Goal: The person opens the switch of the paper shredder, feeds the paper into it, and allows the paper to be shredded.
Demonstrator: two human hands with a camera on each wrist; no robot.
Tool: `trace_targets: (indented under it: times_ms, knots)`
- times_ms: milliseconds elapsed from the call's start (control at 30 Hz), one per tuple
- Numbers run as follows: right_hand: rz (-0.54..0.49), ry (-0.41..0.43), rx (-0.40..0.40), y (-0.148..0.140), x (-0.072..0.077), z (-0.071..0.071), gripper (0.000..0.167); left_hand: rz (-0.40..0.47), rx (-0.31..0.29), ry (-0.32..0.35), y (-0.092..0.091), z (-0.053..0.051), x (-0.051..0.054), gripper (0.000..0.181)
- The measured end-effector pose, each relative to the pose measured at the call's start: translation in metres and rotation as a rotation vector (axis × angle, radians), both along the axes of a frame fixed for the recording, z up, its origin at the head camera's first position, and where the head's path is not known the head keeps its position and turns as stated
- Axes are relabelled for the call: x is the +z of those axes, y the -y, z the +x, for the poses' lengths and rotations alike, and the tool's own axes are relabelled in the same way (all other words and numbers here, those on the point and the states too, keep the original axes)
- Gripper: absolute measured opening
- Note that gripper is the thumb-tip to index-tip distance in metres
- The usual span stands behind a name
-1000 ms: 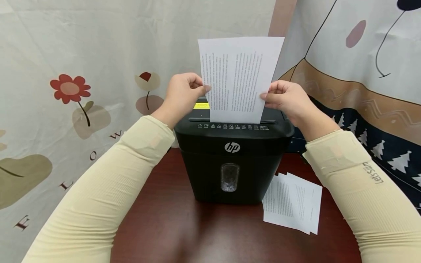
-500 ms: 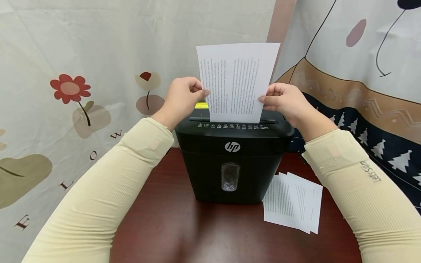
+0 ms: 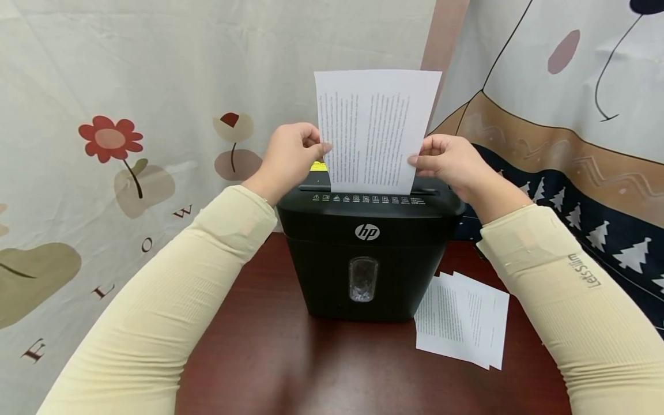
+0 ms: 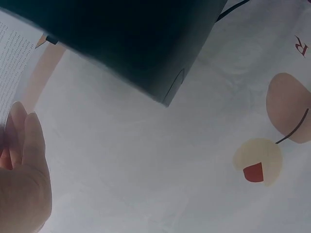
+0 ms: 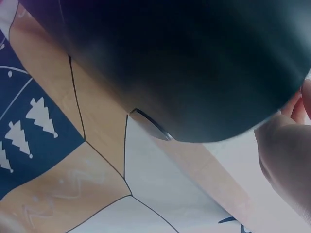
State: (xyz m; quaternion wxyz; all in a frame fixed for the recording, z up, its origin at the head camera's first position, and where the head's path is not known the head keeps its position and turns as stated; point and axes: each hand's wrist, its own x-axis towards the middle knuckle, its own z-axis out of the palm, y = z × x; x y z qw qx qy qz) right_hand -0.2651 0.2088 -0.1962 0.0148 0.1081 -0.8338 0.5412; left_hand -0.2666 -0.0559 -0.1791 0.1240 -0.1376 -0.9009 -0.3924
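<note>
A printed sheet of paper stands upright, its lower edge in the slot of a black HP paper shredder. My left hand pinches the sheet's left edge between thumb and fingers, and my right hand pinches the right edge at about the same height. Both hands are just above the shredder's top. In the left wrist view, part of the sheet shows beyond the fingers of the left hand. The right hand is partly cut off at the edge of the right wrist view.
Several printed sheets lie overlapping on the dark red table, right of the shredder. Paper shreds show in the shredder's front window. A patterned curtain hangs close behind and on both sides.
The sheet's top edge has dropped a little, and both hands have moved slightly downward with it, keeping their grip. The shredder and the sheets on the table have stayed put.
</note>
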Motion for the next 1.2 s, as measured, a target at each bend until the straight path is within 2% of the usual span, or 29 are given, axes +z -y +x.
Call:
trace_targets:
  times_ms: [133, 267, 633, 833, 1200]
  knots:
    - [-0.023, 0.004, 0.014, 0.001, -0.003, -0.001, 0.017, -0.014, -0.004, 0.016, 0.001, 0.001, -0.002, 0.015]
    - [-0.003, 0.009, 0.013, 0.002, -0.005, -0.001, 0.018, -0.029, -0.002, 0.023, 0.003, 0.0, -0.005, 0.015]
    - [0.052, 0.035, 0.003, 0.003, -0.007, 0.0, 0.02, -0.051, 0.011, 0.009, 0.005, 0.001, -0.01, 0.016]
    - [0.095, 0.043, -0.011, 0.007, -0.007, 0.001, 0.023, -0.082, 0.012, -0.024, 0.006, 0.001, -0.012, 0.018]
    - [0.102, -0.007, -0.026, 0.006, -0.007, 0.002, 0.017, -0.042, 0.006, -0.019, 0.005, 0.001, -0.012, 0.016]
